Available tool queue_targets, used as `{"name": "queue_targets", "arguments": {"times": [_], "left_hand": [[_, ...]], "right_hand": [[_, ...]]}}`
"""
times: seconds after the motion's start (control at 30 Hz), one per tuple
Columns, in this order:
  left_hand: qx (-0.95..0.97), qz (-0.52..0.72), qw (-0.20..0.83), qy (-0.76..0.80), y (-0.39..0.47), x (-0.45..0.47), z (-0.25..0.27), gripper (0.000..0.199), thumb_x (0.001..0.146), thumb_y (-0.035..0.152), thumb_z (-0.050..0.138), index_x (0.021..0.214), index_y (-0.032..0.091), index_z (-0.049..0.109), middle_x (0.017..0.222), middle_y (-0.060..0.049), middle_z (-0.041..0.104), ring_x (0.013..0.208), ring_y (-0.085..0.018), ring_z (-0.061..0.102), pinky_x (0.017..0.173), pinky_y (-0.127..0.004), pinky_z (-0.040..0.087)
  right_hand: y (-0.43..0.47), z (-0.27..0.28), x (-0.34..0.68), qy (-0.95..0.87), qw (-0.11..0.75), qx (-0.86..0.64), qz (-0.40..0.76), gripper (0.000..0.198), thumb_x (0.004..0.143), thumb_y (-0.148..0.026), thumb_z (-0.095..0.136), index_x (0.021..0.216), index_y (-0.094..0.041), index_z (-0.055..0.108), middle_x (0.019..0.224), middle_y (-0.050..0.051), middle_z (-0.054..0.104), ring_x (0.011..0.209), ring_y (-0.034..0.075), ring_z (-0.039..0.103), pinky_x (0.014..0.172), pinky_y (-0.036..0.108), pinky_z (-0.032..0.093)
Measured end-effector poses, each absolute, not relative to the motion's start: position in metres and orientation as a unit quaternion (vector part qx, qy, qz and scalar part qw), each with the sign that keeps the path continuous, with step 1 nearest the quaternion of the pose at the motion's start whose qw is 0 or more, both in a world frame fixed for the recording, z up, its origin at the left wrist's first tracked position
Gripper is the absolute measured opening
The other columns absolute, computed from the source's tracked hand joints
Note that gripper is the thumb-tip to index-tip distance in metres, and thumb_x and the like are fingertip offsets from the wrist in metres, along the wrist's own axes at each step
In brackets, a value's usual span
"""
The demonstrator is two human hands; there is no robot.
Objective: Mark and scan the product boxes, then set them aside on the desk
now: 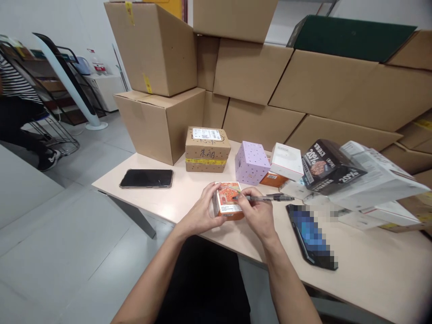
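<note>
My left hand grips a small orange-and-white box by its left side, near the table's front edge. In my right hand is a pen, pinched between thumb and fingers. Its tip end is over the printed top of the small box; whether it touches the surface I cannot tell. Behind the box stands a lilac box with dark dots. To its left sits a brown carton with a label, yellow tape and handwriting. A dark handheld device with a blurred screen lies right of my right hand.
A black phone lies at the table's left. A white box, a black box and white packages crowd the right back. Large cardboard boxes wall off the rear. A seated person is at far left.
</note>
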State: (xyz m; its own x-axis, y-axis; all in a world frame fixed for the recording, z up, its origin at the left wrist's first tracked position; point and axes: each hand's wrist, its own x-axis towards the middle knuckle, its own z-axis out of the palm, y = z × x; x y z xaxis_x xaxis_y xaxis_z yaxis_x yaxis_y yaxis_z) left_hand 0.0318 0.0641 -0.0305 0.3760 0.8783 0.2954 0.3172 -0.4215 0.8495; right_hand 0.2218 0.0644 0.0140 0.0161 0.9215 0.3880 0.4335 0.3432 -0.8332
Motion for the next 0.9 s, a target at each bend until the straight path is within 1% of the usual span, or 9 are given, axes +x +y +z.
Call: {"name": "queue_targets", "arguments": {"times": [0.17, 0.43, 0.7, 0.9], "left_hand": [[0.75, 0.393, 0.357, 0.395, 0.0642, 0.0321, -0.0302, 0.092, 0.075, 0.03, 0.075, 0.151, 0.027, 0.025, 0.161, -0.012, 0.021, 0.152, -0.035, 0.017, 0.124, -0.056, 0.021], [0.756, 0.387, 0.352, 0.393, 0.0645, 0.0319, -0.0297, 0.09, 0.076, 0.029, 0.075, 0.151, 0.026, 0.025, 0.161, -0.012, 0.021, 0.153, -0.033, 0.015, 0.125, -0.055, 0.021], [0.753, 0.388, 0.353, 0.398, 0.0637, 0.0317, -0.0289, 0.09, 0.076, 0.031, 0.076, 0.151, 0.026, 0.026, 0.161, -0.013, 0.023, 0.153, -0.035, 0.015, 0.124, -0.057, 0.02], [0.748, 0.389, 0.358, 0.402, 0.0637, 0.0321, -0.0297, 0.09, 0.075, 0.033, 0.077, 0.15, 0.026, 0.026, 0.16, -0.013, 0.023, 0.153, -0.034, 0.016, 0.124, -0.055, 0.021]], "right_hand": [[0.0652, 0.0122, 0.2204, -0.664, 0.482, -0.517, 0.245, 0.014, 0.083, -0.03, 0.056, 0.073, -0.022, 0.059, 0.068, -0.003, 0.063, 0.062, 0.014, 0.056, 0.062, 0.025, 0.045], [0.0653, 0.0136, 0.2194, -0.659, 0.47, -0.526, 0.261, 0.014, 0.084, -0.03, 0.057, 0.074, -0.022, 0.06, 0.069, -0.003, 0.063, 0.065, 0.014, 0.058, 0.064, 0.025, 0.045], [0.0641, 0.0191, 0.2173, -0.669, 0.452, -0.524, 0.272, 0.015, 0.083, -0.031, 0.057, 0.072, -0.022, 0.061, 0.067, -0.003, 0.064, 0.06, 0.013, 0.056, 0.06, 0.025, 0.043], [0.0641, 0.018, 0.2195, -0.67, 0.447, -0.529, 0.268, 0.014, 0.083, -0.029, 0.057, 0.072, -0.022, 0.06, 0.066, -0.004, 0.063, 0.061, 0.013, 0.056, 0.061, 0.025, 0.043]]}}
